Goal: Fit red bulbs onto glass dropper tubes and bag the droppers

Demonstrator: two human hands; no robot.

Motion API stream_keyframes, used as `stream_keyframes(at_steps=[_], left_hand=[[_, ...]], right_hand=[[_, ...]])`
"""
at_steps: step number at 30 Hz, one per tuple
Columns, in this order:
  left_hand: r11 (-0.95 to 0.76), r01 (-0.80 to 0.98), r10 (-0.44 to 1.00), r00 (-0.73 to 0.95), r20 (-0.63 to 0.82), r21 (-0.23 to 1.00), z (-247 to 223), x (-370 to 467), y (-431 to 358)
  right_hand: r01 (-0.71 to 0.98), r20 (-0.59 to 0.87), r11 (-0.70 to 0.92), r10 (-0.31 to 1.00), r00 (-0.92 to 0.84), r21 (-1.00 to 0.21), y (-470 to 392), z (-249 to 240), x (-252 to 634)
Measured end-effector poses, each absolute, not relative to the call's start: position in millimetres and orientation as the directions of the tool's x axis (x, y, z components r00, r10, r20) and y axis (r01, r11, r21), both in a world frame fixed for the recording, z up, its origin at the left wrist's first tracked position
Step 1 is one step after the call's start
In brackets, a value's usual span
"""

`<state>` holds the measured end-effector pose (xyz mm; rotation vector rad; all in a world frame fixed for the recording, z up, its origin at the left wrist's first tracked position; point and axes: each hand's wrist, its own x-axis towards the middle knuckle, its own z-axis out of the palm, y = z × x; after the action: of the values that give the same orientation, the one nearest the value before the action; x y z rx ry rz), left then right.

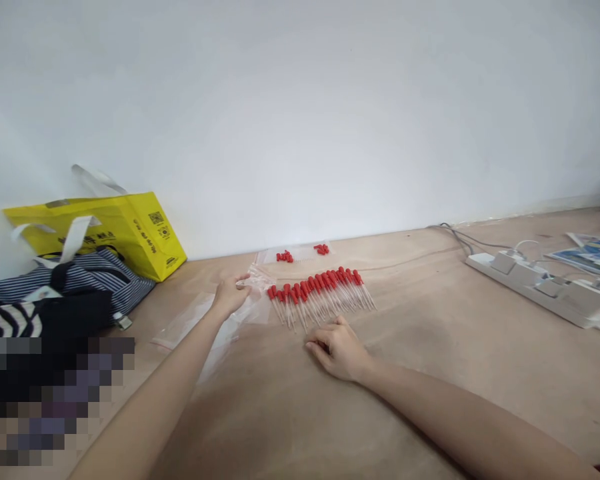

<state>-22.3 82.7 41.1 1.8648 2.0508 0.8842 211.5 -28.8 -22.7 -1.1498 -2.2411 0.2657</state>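
While the left hand (pixel 231 295) pinches the crumpled clear plastic bag (pixel 261 279) between thumb and fingers at the left end of the row of red-capped sticks (pixel 320 290), the right hand (pixel 341 348) rests on the brown table (pixel 300 413) just on the near side of that row, its fingers curled, a small gap between thumb and forefinger, and nothing visible in it. Beyond the row, two small clusters of red caps (pixel 285 257) lie near the wall (pixel 320 120).
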Motion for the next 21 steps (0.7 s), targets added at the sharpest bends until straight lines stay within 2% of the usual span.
stream_keyframes(at_steps=[8,11,12,14,16,19,21], left_hand=[[-0.174,0.710,0.834,-0.262,0.485,0.683,53.6,-17.9,67.3],[-0.256,0.603,0.759,-0.359,0.543,0.756,40.4,-9.6,44.5],[-0.272,0.562,0.754,-0.380,0.536,0.781,33.4,-4.3,33.7],[-0.317,0.324,0.797,-0.418,0.436,0.891,17.8,9.5,9.0],[-0.279,0.190,0.853,-0.401,0.334,0.941,2.9,25.3,-16.8],[-0.174,0.059,0.933,-0.310,0.184,0.983,-13.8,44.6,-48.2],[-0.146,0.026,0.960,-0.236,0.148,0.989,-20.1,50.4,-60.3]], right_hand=[[0.663,0.386,0.592,0.804,-0.451,-0.459,-28.5,-21.2,211.8],[0.610,0.402,0.536,0.843,-0.357,-0.584,-29.2,-20.0,211.2],[0.572,0.392,0.497,0.867,-0.307,-0.652,-29.2,-19.7,210.8],[0.465,0.325,0.395,0.918,-0.225,-0.793,-28.5,-20.1,209.7],[0.322,0.226,0.288,0.950,-0.216,-0.902,-26.4,-22.4,208.2],[0.165,0.139,0.187,0.955,-0.262,-0.969,-21.5,-28.3,208.8],[0.179,0.130,0.185,0.951,-0.282,-0.966,-17.6,-30.8,214.4]])
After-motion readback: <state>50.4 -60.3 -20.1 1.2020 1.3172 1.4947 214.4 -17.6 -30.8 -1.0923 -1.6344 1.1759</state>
